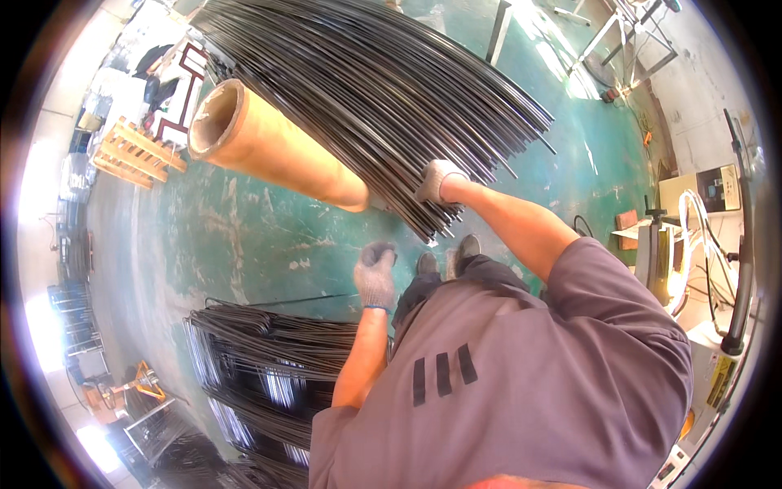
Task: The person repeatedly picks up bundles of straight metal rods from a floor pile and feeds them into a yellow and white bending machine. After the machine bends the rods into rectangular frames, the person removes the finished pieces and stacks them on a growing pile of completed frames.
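A large bundle of long, thin black rods point(383, 73) stretches from the far left toward me, its ends fanned out. My right hand point(441, 180), in a light grey work glove, is closed around rods near their close ends; its fingertips are partly hidden. Lower and to the left, my left hand point(375, 275) wears a similar glove with a blue cuff edge. Its fingers are curled in, and nothing shows in them. It hangs apart from the bundle, above the green floor point(269, 236).
Beside the bundle stands a thick brown cardboard tube point(277, 147). A second pile of bent black rods point(285, 342) lies at lower left. A wooden pallet point(134, 155) is farther left. On the right are a beige box point(692, 191) and white cables point(696, 236).
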The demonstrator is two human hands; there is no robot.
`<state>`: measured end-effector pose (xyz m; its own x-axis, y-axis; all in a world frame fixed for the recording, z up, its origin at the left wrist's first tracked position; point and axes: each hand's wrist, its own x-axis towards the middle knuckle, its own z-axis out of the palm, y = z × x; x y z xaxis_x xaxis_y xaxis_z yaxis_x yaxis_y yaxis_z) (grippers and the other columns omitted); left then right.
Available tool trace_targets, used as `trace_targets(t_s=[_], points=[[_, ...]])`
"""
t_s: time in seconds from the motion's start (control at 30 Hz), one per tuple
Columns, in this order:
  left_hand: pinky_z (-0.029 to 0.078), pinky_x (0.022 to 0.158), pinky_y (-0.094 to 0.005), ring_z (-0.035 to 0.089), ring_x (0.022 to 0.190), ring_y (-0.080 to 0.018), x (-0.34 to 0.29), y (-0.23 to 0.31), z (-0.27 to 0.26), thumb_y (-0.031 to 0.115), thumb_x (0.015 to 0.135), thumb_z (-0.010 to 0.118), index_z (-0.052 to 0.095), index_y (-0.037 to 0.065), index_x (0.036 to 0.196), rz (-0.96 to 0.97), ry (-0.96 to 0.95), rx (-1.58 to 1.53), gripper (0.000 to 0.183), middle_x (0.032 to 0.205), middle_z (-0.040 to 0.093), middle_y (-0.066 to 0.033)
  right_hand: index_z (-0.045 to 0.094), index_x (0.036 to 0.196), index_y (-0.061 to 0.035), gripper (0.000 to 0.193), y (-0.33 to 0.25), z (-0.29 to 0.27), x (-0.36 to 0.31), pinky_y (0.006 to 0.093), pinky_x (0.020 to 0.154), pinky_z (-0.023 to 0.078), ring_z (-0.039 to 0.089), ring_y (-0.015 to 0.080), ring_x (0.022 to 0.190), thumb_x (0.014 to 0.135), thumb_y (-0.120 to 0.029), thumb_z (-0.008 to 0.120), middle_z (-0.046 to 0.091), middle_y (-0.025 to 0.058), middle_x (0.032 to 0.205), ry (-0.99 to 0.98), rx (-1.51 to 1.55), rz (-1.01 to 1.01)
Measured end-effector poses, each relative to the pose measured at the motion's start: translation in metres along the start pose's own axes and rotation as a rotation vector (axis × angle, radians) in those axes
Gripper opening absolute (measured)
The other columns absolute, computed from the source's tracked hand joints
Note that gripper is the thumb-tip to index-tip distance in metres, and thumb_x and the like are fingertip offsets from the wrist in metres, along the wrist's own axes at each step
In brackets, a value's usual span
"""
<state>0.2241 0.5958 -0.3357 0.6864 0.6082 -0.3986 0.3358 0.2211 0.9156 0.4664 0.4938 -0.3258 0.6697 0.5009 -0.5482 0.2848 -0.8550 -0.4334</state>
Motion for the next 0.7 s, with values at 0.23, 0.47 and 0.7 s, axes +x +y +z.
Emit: trace_targets(t_s=[0.23,0.47,0.7], points=[[0.054,0.080,-0.0310,0.065,0.086,-0.0217,-0.023,-0.013,0.017,0.005,0.086,0.059,0.056,-0.012,0.117,-0.213,-0.026,-0.101,0.036,0.104,0.066,-0.0174,0.074,0.095,-0.0011,0.048,0.024,-0.020,0.008,0.0371,0.073,0.054,0.068,0.0224,0.078,0.073,-0.043,0.078,0.072,0.0110,0.086,-0.140,0.304,-0.007],[0.055,0.079,-0.0330,0.067,0.087,-0.0230,0.009,0.021,0.037,0.008,0.089,0.059,0.058,-0.010,0.117,-0.100,-0.091,-0.100,0.034,0.101,0.068,-0.0168,0.066,0.090,-0.0008,0.042,0.009,-0.028,-0.018,0.0342,0.043,0.042,0.052,0.0175,0.046,0.098,-0.041,0.055,0.059,0.0066,0.063,-0.306,0.889,0.167],[0.054,0.077,-0.0362,0.064,0.083,-0.0216,0.093,0.046,0.078,0.023,0.099,0.056,0.060,0.001,0.113,-0.210,-0.349,-0.457,0.027,0.094,0.067,-0.0098,0.065,0.118,-0.0062,0.051,0.070,-0.026,-0.149,0.0428,0.073,0.051,0.063,0.0337,0.077,0.092,-0.049,0.060,0.068,0.0210,0.091,0.012,0.245,0.112]])
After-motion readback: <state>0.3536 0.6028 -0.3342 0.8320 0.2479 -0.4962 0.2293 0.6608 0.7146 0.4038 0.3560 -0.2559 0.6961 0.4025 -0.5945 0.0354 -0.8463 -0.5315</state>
